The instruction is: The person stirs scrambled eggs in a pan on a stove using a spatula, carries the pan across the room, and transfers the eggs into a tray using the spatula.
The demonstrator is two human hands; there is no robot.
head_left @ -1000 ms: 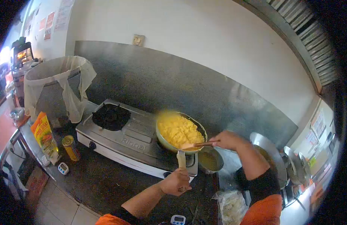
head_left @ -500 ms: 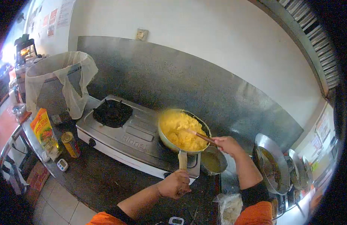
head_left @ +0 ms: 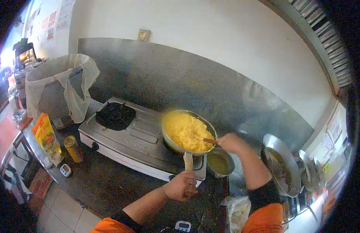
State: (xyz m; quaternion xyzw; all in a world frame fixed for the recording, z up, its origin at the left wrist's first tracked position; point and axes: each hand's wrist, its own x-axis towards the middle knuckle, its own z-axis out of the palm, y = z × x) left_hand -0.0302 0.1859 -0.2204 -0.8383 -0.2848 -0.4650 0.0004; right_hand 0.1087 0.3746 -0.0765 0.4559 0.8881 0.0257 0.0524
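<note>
The left hand (head_left: 181, 185) grips the pale handle (head_left: 188, 161) of a pan (head_left: 173, 146) on the right end of the stove (head_left: 106, 138), while the right hand (head_left: 230, 143) holds a wooden utensil (head_left: 210, 141), its far end in the yellow food (head_left: 183, 126) filling the pan

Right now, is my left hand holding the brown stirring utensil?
No, your left hand grips the pan handle, while your right hand holds the brown stirring utensil.

Dark counter (head_left: 121, 190) bears stove (head_left: 147, 130) — also can (head_left: 73, 149), timer (head_left: 65, 170).
</note>
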